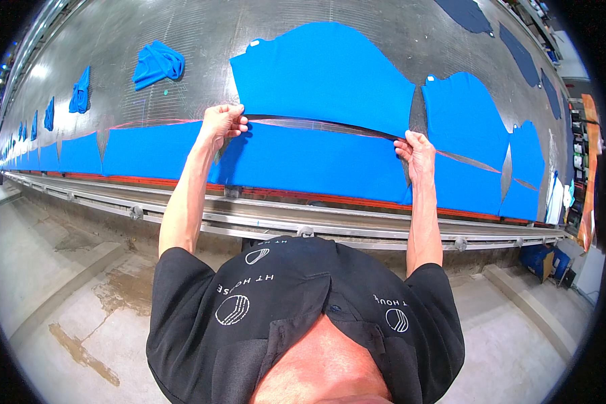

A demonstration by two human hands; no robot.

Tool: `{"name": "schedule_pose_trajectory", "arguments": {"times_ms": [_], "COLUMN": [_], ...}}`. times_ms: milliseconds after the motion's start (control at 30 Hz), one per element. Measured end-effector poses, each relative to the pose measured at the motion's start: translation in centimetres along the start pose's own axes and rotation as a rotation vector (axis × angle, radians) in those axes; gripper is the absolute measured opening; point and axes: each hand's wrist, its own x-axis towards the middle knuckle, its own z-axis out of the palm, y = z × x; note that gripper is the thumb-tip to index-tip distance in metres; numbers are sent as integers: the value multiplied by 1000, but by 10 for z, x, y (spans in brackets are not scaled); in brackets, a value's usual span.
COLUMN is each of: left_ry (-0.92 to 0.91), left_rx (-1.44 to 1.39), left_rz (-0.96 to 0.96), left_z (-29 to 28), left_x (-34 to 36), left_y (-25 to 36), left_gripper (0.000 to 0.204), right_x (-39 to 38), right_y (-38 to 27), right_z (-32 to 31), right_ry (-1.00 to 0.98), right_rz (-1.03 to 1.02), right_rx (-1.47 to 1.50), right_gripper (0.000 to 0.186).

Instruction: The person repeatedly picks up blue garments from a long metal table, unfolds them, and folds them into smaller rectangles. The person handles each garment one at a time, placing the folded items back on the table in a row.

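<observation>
A large blue fabric piece [323, 74] with a curved top edge and a small white tag lies on the long dark cutting table [205, 50]. My left hand [225, 124] pinches its lower left corner. My right hand [414, 148] grips the lower right corner. The bottom edge between my hands looks slightly raised, with a dark gap under it. A straighter blue piece [316, 161] lies just below, along the table's front edge.
Several blue pieces [461, 111] lie to the right, with crumpled blue bundles [156, 64] at left and dark navy pieces [518, 54] at upper right. A metal rail [303, 229] runs along the front above the concrete floor [87, 296]. A blue bin [545, 262] stands at right.
</observation>
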Motion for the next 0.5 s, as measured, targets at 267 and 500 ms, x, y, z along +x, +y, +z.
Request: {"name": "schedule_pose_trajectory", "arguments": {"times_ms": [267, 500], "left_ry": [40, 63], "left_rx": [64, 93], "left_rz": [5, 11], "left_z": [1, 2], "left_x": [0, -1], "left_y": [-2, -4], "left_gripper": [18, 19], "right_x": [0, 1], "right_y": [7, 9], "right_z": [0, 0], "right_ry": [15, 24], "right_rz": [-27, -28], "right_rx": [-52, -84], "right_gripper": [16, 18]}}
